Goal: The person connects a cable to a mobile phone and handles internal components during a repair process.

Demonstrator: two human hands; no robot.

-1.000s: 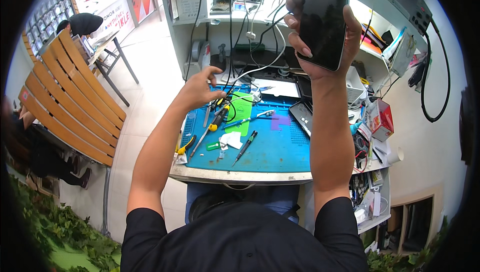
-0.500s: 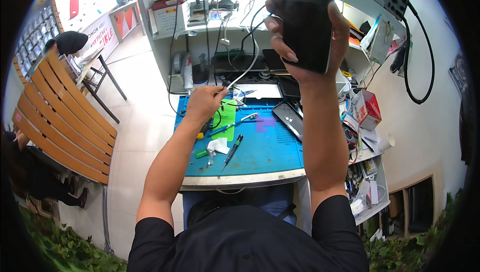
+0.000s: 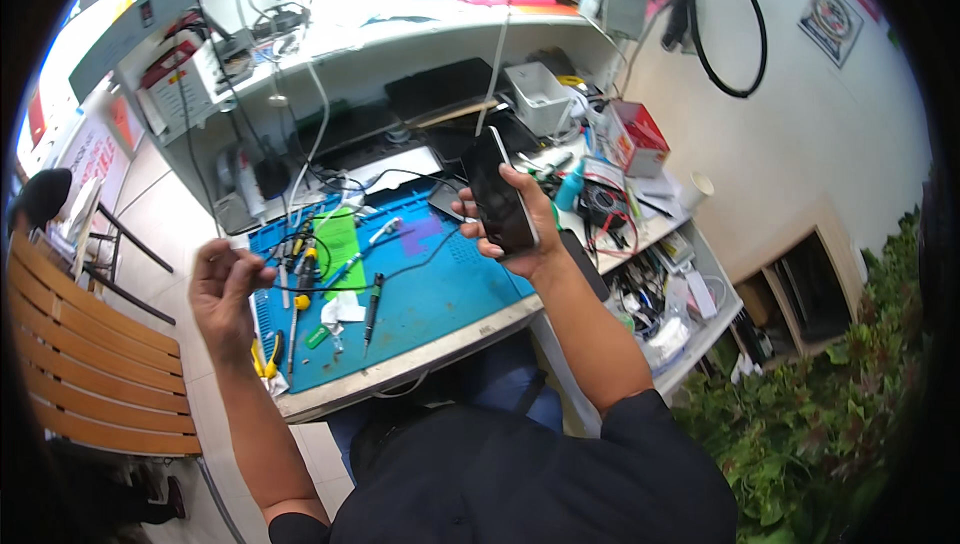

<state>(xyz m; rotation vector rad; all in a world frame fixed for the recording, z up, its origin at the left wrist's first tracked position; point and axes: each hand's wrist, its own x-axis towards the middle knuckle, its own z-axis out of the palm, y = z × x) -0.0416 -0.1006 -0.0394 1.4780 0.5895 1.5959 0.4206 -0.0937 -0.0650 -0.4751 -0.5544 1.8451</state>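
Orange-brown wooden slats are forming a seat (image 3: 100, 354) at the lower left of the frame. Beside it, the left hand (image 3: 226, 289) is hanging over the left edge of the tabletop (image 3: 400, 361), its thumb and forefinger closing together and apparently pinching a thin black cable (image 3: 310, 290); half a second ago those fingers were at a white cable farther in. Left of centre, yellow-handled screwdrivers (image 3: 302, 284), a green card (image 3: 338, 239) and a dark pen-shaped driver (image 3: 374, 306) are lying on the blue mat (image 3: 440, 309), seemingly playing no part. Right of centre, the right hand (image 3: 541, 236) is gripping a dark-screened phone (image 3: 499, 202) around its sides, and the phone is now sitting much lower in the frame, tilting over the mat's right part instead of standing high at the top. Both changes are suggesting that cable and phone are being handled together, though whether the cable is reaching the phone is staying unclear. Farther right, a pale blue bottle (image 3: 570, 187) and a red box (image 3: 641, 139) are standing among tangled wires.
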